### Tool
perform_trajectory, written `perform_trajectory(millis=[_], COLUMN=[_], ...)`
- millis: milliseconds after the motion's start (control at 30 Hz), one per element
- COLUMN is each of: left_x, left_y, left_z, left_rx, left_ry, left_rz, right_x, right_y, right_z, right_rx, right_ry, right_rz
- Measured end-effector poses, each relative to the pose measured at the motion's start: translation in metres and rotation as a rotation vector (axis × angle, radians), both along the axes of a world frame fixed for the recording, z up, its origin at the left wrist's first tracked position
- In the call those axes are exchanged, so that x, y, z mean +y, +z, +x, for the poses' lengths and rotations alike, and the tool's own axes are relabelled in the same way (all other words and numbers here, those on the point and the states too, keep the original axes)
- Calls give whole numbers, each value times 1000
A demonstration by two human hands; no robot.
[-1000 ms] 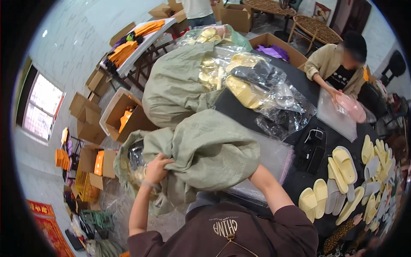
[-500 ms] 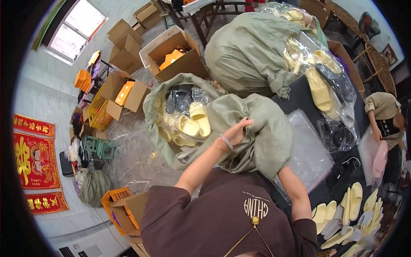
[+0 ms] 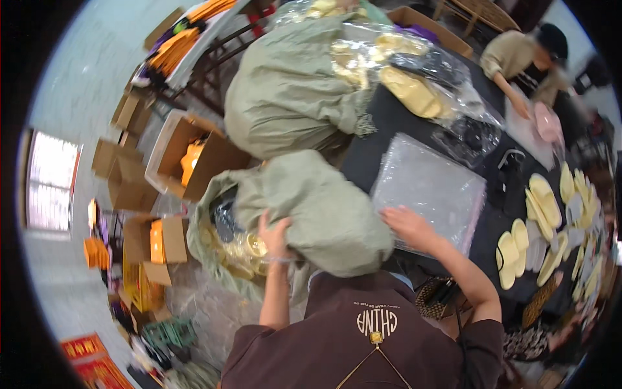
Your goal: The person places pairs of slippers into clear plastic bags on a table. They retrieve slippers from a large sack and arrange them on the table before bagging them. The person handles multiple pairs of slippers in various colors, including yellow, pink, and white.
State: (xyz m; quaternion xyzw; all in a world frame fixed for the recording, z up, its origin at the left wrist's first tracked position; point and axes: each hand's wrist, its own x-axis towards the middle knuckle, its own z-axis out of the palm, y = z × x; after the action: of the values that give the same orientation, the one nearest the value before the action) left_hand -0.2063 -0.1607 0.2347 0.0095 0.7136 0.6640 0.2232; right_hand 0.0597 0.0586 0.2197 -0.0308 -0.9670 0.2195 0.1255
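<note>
A full grey-green cloth sack (image 3: 324,207) bulges in front of my body, its cloth spread over part of an open sack (image 3: 201,223) with bagged slippers (image 3: 253,249) inside. My left hand (image 3: 275,238) rests against the left side of the bulging cloth, thumb and fingers apart. Flat and open, my right hand (image 3: 409,227) lies at the sack's right side, over the near left edge of a stack of clear plastic bags (image 3: 431,188). Whether its fingertips touch the bags or the cloth I cannot tell.
A larger sack (image 3: 291,91) stands beyond, with bagged yellow slippers (image 3: 414,91) beside it on the dark table (image 3: 372,136). Loose yellow slippers (image 3: 512,253) lie at the right. A person (image 3: 525,71) handles a pink item (image 3: 547,123). Cardboard boxes (image 3: 220,165) stand at the left.
My view has turned to the right. My left hand has moved to the sack's left side, and my right hand has come out from behind the cloth to the plastic bags.
</note>
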Motion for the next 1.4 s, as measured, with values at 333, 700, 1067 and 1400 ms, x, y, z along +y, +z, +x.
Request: perform_trajectory(millis=[333,700,1067,1400], left_x=[-71,4,199,283], left_y=[11,-103,-52,26], left_z=[-106,-82,4,67], left_rx=[1127,1219,1308,1239], left_ry=[-652,-1641,-1782,-1800], left_rz=[-930,-1114,-820,-577], right_x=[-65,-444,-463,-456], right_y=[15,-146,-169,-179], right_z=[289,175,148,135], right_rx=[493,-825,-146,-53], right_ry=[-1791,-1440,-2419,-2634], right_rz=[-311,-1625,-1541,-1421])
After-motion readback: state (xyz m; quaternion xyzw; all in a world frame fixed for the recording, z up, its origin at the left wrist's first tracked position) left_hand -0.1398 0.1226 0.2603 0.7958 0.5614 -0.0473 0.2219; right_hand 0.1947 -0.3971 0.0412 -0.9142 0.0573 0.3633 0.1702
